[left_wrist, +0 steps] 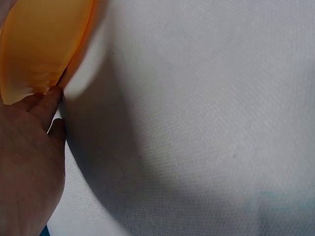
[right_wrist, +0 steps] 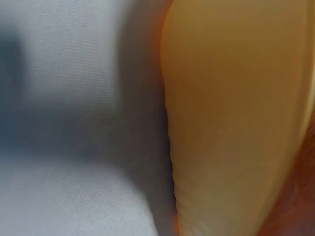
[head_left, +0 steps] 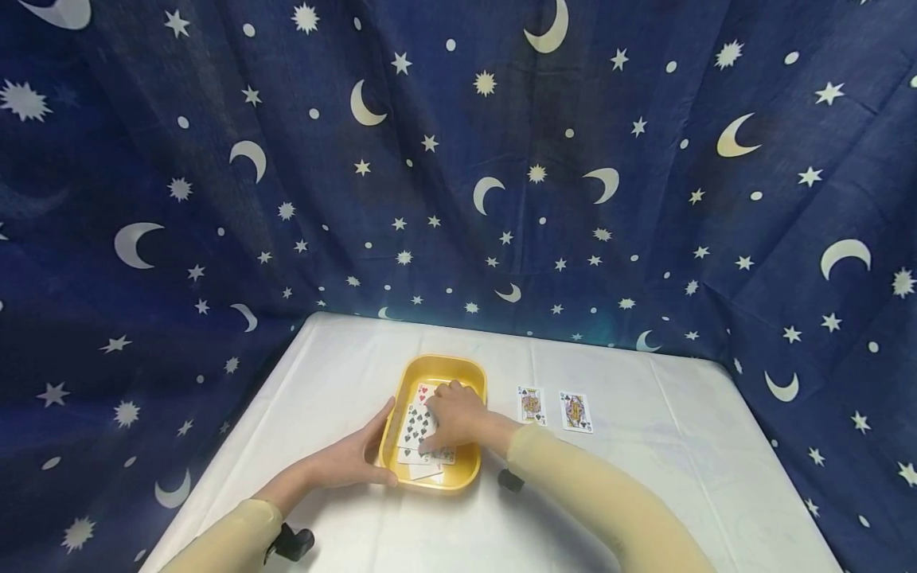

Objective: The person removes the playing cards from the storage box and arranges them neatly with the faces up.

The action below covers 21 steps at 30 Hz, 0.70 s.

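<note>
A yellow tray (head_left: 469, 473) with rounded corners stands on the white table and holds several overlapping playing cards (head_left: 414, 430), face up. One shows red hearts, others black spades. At the tray's left side my left hand (head_left: 347, 459) holds it, thumb at the near corner and fingers along the outer wall. The left wrist view has its fingertips (left_wrist: 53, 93) against the tray wall. My right hand (head_left: 458, 415) reaches inside over the cards, fingers bent downward and thumb low on the pile; I cannot tell whether it pinches a card. In the right wrist view the tray's outer wall (right_wrist: 231, 113) fills the right side.
Right of the tray, a king card (head_left: 532, 404) and a queen card (head_left: 576, 412) lie face up side by side, beyond my right forearm. A dark blue cloth (head_left: 444, 159) with moons and stars hangs behind and around the white table (head_left: 659, 446).
</note>
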Available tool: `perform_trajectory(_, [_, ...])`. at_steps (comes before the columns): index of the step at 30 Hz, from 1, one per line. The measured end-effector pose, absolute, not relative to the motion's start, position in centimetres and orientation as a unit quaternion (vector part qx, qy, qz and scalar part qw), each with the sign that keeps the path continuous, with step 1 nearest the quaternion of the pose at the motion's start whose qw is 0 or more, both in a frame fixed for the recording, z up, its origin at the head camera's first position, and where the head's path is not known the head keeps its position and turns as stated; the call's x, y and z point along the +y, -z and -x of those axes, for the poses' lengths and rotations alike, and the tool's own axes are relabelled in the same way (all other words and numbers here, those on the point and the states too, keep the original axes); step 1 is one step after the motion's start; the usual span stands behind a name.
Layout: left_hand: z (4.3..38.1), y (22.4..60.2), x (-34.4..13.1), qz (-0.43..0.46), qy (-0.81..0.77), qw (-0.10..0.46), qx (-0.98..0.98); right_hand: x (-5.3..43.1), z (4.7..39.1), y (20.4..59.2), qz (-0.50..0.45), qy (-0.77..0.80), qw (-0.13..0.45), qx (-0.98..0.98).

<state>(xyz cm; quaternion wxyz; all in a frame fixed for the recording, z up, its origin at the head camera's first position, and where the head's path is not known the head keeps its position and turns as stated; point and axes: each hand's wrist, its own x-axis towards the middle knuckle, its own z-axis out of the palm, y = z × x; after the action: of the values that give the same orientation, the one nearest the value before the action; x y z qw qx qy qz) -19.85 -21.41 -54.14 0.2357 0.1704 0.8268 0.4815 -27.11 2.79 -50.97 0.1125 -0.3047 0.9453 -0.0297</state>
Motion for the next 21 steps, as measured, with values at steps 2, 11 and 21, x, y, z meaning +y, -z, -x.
perform_trajectory(2, [19.84,54.13,-21.40,-0.169,-0.480,0.236,0.828,2.70,27.03,50.94,0.302,0.026,0.110,0.947])
perform_trajectory(11, [19.78,54.07,-21.41,-0.165,-0.481,0.241,0.827,2.54,27.04,51.19,0.296,0.019,0.103,0.949])
perform_trajectory(21, [19.78,54.13,-21.37,-0.164,-0.476,0.242,0.829,2.61,27.01,51.53,0.294,0.018,0.102,0.950])
